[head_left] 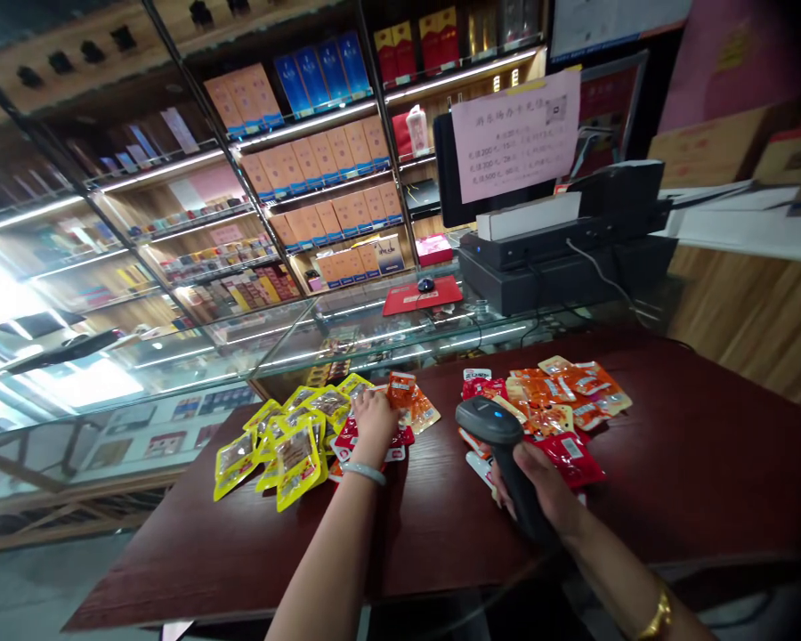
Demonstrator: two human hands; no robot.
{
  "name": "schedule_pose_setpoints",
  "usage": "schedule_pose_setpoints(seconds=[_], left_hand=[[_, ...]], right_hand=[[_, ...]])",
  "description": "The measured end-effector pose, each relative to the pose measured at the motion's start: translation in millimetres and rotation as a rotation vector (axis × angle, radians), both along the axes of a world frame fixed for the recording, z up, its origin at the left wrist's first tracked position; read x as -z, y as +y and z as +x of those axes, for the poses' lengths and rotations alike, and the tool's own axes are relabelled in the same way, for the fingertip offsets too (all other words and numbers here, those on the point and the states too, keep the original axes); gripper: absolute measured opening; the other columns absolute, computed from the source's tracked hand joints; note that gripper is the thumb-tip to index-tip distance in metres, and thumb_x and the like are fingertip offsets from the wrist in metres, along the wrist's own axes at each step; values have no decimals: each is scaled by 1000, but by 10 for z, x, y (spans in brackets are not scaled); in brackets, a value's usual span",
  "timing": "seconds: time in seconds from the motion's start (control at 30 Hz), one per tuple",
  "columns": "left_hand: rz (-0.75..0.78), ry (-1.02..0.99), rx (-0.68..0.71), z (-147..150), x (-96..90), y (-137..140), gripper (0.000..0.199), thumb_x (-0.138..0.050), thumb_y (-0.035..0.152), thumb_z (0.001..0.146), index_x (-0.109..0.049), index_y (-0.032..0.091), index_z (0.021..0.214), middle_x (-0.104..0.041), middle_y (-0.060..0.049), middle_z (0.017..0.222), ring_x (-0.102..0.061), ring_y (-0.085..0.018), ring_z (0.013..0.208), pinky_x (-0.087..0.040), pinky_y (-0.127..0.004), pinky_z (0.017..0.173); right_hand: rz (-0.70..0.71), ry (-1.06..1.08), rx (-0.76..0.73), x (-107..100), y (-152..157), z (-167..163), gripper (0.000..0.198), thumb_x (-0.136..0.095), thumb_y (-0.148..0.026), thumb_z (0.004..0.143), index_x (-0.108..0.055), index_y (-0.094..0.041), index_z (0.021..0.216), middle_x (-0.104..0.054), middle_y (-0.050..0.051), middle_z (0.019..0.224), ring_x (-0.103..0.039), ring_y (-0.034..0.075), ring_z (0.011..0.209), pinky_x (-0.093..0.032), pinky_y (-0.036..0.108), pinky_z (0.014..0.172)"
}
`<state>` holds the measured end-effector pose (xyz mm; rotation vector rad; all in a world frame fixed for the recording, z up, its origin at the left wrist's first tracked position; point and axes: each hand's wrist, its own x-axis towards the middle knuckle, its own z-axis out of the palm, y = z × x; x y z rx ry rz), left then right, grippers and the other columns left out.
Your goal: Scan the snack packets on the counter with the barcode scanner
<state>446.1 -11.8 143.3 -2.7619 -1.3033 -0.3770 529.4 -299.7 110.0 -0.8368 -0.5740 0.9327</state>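
My right hand (540, 485) is wrapped round the handle of a black handheld barcode scanner (490, 422), its head above the near side of a pile of orange and red snack packets (540, 392). My left hand (376, 427) rests over a smaller group of red and orange packets (417, 414). Its fingertips are hidden among them, so a grip cannot be made out. Just left of it lies a heap of yellow snack packets (298, 454) with clear windows.
Everything lies on a dark red-brown table (440, 534). Behind it are a glass counter (347, 312), a red mat (404, 298) with a black mouse (425, 285), and a black checkout machine (507, 258) below a pink sign (517, 133). Shelves of boxed goods (320, 165) line the back.
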Motion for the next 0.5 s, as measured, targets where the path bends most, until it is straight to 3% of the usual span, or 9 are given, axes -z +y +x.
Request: schedule_pose_setpoints(seconds=[0.1, 0.17, 0.27, 0.37, 0.5], left_hand=[[-108, -217, 61, 22, -32, -16, 15, -56, 34, 84, -61, 20, 88, -67, -11, 95, -58, -28, 103, -37, -39, 95], [-302, -451, 101, 73, -36, -90, 13, -55, 31, 85, -59, 20, 89, -67, -8, 87, -61, -24, 92, -42, -35, 86], [-716, -846, 223, 212, 2, -306, 26, -63, 38, 81, -58, 19, 98, -67, -5, 89, -61, -18, 80, -46, -29, 74], [-1093, -1070, 234, 348, 55, -567, 43, -66, 51, 78, -57, 18, 104, -65, -3, 82, -58, -13, 64, -44, -24, 58], [-1286, -1171, 113, 424, 97, -804, 54, -57, 68, 79, -56, 18, 99, -62, 0, 71, -52, -9, 50, -39, -20, 46]], right_hand=[[0, -5, 8, -10, 17, 5, 43, -55, -57, 90, -56, -16, 103, -59, -2, 58, -54, 11, 41, -41, 19, 36], [-13, -17, 7, 4, 25, 13, 45, -55, -59, 90, -56, -15, 102, -59, -2, 56, -53, 11, 39, -41, 19, 35], [-29, -27, -19, 41, 32, 26, 49, -56, -61, 88, -56, -14, 105, -60, -1, 55, -54, 12, 38, -40, 19, 34], [-30, -15, -29, 55, 28, 30, 51, -57, -60, 87, -55, -14, 108, -59, -2, 55, -54, 11, 38, -40, 18, 33], [-19, -16, 3, 21, 19, 21, 48, -56, -59, 88, -56, -14, 106, -59, -2, 54, -53, 11, 39, -41, 19, 35]])
